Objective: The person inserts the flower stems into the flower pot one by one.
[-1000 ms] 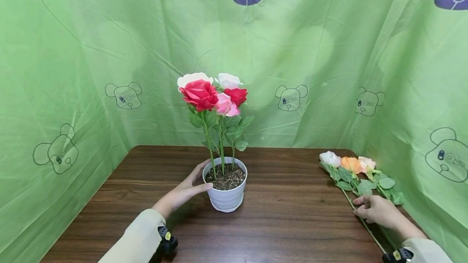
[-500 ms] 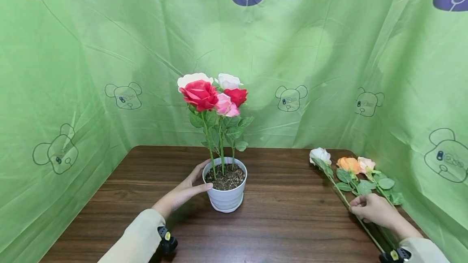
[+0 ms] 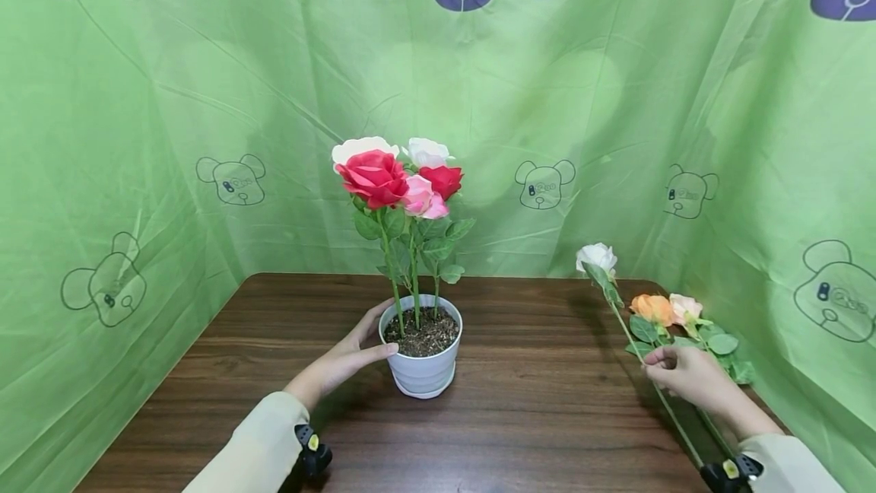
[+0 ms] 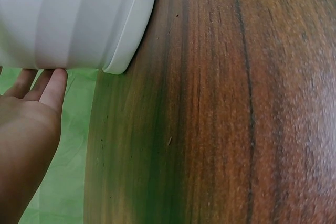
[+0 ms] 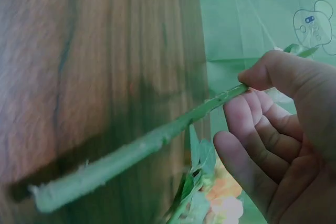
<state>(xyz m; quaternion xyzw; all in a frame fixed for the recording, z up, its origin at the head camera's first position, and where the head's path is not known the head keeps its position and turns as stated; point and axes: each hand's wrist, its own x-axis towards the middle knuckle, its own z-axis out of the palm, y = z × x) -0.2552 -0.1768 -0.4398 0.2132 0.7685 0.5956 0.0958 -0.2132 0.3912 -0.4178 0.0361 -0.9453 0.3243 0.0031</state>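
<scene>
A white flower pot (image 3: 426, 376) filled with soil stands mid-table, with red, white and pink artificial roses (image 3: 373, 178) upright in it. My left hand (image 3: 340, 364) rests against the pot's left side, its thumb lying on the rim. In the left wrist view, fairly straight fingers (image 4: 54, 88) touch the pot wall. On the right, my right hand (image 3: 694, 380) pinches the stem of a white rose (image 3: 597, 258) between thumb and fingertips. The bloom is raised and tilts away from me. In the right wrist view, the cut end of the green stem (image 5: 100, 169) points toward the lower left.
An orange rose (image 3: 653, 310) and a pale pink rose (image 3: 685, 308) lie on the table's right side, beyond my right hand. The wooden table (image 3: 520, 402) has a green printed cloth (image 3: 479, 82) behind it and on both sides.
My right hand has picked the white rose up off the other lying flowers, lifting its bloom and moving slightly left. My left hand and the pot have stayed put.
</scene>
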